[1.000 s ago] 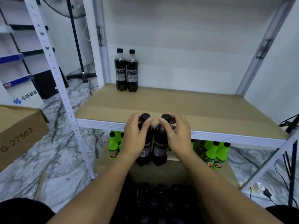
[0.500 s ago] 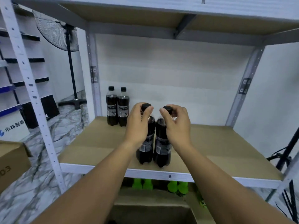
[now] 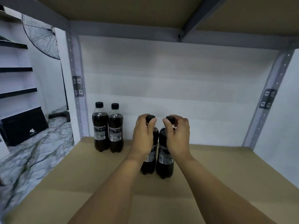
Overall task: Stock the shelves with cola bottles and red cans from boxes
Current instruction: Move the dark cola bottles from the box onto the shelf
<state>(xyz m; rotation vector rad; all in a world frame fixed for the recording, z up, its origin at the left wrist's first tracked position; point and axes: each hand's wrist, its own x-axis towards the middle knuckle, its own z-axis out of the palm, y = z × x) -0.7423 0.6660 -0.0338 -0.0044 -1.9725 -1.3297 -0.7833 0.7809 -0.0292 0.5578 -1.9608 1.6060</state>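
Both bare forearms reach forward side by side, left hand (image 3: 143, 136) and right hand (image 3: 177, 135) curled, fingers pinching.

Dark cola bottles (image 3: 107, 127), black caps (image 3: 99, 104); tan shelf board (image 3: 226, 172); grey-veined marble floor (image 3: 32, 152)

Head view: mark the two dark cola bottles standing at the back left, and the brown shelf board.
Left dark cola bottle with black cap (image 3: 100, 131), head view, on its label.
Right dark cola bottle with black cap (image 3: 115, 133), head view, on its label.
Brown shelf board (image 3: 77, 172), head view, bare surface left of the arms.
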